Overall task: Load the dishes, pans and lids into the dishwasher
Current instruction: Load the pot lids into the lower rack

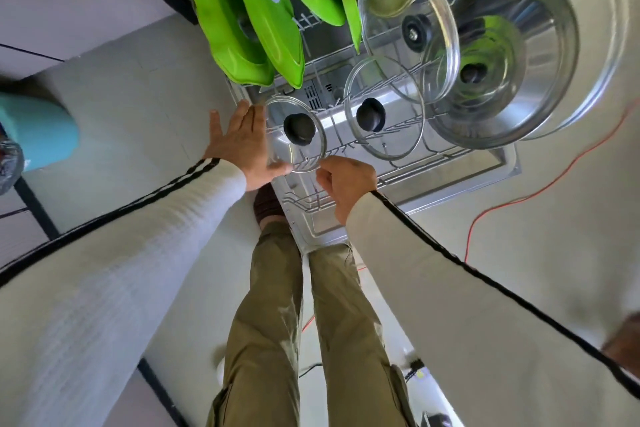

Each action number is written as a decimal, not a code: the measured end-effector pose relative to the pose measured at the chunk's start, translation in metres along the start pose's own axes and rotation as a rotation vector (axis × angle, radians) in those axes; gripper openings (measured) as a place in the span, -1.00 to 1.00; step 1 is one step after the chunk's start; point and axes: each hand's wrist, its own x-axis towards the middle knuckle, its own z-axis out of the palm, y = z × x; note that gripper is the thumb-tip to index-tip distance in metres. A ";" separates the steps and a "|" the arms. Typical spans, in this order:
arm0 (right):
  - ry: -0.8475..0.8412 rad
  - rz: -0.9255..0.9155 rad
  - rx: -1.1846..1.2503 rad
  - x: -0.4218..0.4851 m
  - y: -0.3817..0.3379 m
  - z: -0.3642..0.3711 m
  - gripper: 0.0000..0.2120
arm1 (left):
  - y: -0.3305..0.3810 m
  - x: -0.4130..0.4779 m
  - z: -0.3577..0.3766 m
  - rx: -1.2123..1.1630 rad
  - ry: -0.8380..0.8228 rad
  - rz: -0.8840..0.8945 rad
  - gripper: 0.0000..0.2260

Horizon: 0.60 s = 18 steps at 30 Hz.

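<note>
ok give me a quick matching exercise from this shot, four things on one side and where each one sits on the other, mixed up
Things
1. small glass lid
2. green plates
3. red cable
4. steel lid

Places
a. on the floor, over to the right
b. near end of the rack, between the left hand and the right hand
c. right side of the rack, partly behind a big glass lid
d. standing on edge at the rack's left

Pairs: 1-b, 2-d, 3-a, 4-c
</note>
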 end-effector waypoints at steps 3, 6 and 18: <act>-0.042 -0.042 0.001 -0.002 0.001 -0.005 -0.83 | -0.012 -0.007 0.002 0.028 0.102 0.096 -0.07; -0.082 0.009 0.000 -0.001 0.010 -0.007 -0.83 | -0.011 -0.004 0.004 -0.024 0.173 0.092 -0.19; -0.077 -0.196 -0.279 0.004 0.016 -0.010 -0.89 | -0.005 -0.016 0.016 -0.041 0.200 0.030 -0.19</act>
